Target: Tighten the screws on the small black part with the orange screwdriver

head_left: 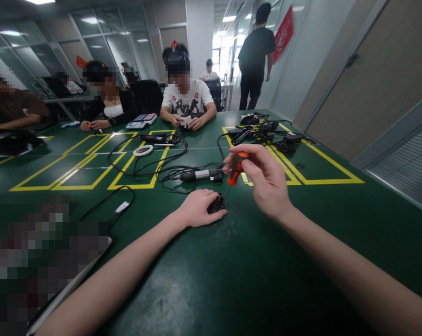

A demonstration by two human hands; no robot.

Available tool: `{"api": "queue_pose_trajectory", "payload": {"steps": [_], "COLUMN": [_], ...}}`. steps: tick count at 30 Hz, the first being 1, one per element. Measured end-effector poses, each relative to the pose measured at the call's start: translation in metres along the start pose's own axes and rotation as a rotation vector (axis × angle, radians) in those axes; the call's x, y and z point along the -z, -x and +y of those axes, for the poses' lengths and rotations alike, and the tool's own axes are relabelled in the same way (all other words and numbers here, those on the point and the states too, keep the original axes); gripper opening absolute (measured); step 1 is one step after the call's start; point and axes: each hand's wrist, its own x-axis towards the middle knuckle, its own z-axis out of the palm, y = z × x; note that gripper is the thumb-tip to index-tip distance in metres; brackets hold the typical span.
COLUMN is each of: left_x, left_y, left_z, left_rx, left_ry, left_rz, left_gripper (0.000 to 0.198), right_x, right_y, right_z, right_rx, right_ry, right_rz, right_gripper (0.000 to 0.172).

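Observation:
My left hand [200,208] rests on the green table [204,289] with its thumb and fingers round a small black part [216,204]. Much of that part is hidden by the fingers. My right hand [267,179] grips an orange and dark screwdriver [236,169] by its handle, tilted, with the thin shaft pointing down. The shaft's tip is at the right side of the black part; whether they touch is too small to tell. Some tiny bits [229,232] lie on the table just below my left hand.
Beyond my hands lies a grey and black cylindrical tool [201,175] with coiled cable. Black devices and cables [256,133] are piled at the back right. A white ring [143,150] lies back left. Across the table sits a person [188,98].

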Motion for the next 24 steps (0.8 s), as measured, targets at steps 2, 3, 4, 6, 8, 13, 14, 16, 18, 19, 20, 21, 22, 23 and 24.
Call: {"api": "queue_pose_trajectory", "payload": {"steps": [2, 3, 4, 6, 8, 13, 14, 16, 18, 19, 20, 21, 22, 23, 24], "left_x": [0.0, 0.0, 0.0, 0.0, -0.001, -0.003, -0.003, -0.003, -0.003, -0.003, -0.003, -0.003, -0.003, -0.003, -0.004], "left_y": [0.0, 0.0, 0.0, 0.0, 0.0, -0.001, -0.001, -0.001, 0.0, 0.0, 0.0, 0.0, 0.0, 0.001, 0.001], "left_z": [0.0, 0.0, 0.0, 0.0, 0.0, 0.0, 0.0, 0.0, 0.0, 0.0, 0.0, 0.0, 0.0, 0.0, 0.0], "left_rx": [0.006, 0.01, 0.012, 0.013, 0.007, -0.005, -0.005, -0.004, -0.001, -0.001, -0.001, -0.002, -0.004, -0.006, -0.008], "left_ry": [0.002, 0.004, 0.006, 0.01, 0.009, -0.001, 0.0, 0.001, 0.002, 0.004, 0.005, 0.006, 0.006, 0.006, 0.006], "left_rz": [0.002, 0.002, 0.0, -0.005, -0.006, -0.008, -0.01, -0.013, -0.01, -0.007, -0.004, -0.001, 0.0, 0.0, -0.001], "left_gripper": [0.036, 0.036, 0.037, 0.037, 0.038, 0.039, 0.039, 0.038, 0.038, 0.038, 0.038, 0.039, 0.039, 0.039, 0.039], "right_x": [-0.001, -0.001, 0.0, 0.001, 0.003, 0.007, 0.007, 0.009, 0.011, 0.012, 0.014, 0.015, 0.016, 0.016, 0.016], "right_y": [0.0, 0.0, 0.0, 0.0, 0.0, 0.0, 0.0, 0.0, -0.001, -0.001, -0.001, -0.002, -0.002, -0.003, -0.003], "right_z": [0.001, 0.001, 0.001, 0.001, 0.001, 0.001, 0.001, -0.001, -0.004, -0.006, -0.007, -0.009, -0.01, -0.011, -0.012], "right_rx": [-0.012, -0.014, -0.011, 0.003, 0.025, 0.007, -0.006, -0.024, -0.043, -0.055, -0.069, -0.083, -0.096, -0.107, -0.113], "right_ry": [0.051, 0.084, 0.117, 0.168, 0.219, 0.347, 0.358, 0.36, 0.354, 0.356, 0.36, 0.363, 0.364, 0.359, 0.351], "right_rz": [0.004, -0.004, -0.02, -0.077, -0.152, -0.277, -0.288, -0.311, -0.341, -0.356, -0.368, -0.379, -0.387, -0.389, -0.383], "right_gripper": [0.016, 0.02, 0.025, 0.033, 0.043, 0.064, 0.065, 0.07, 0.076, 0.079, 0.082, 0.082, 0.081, 0.076, 0.07]}}
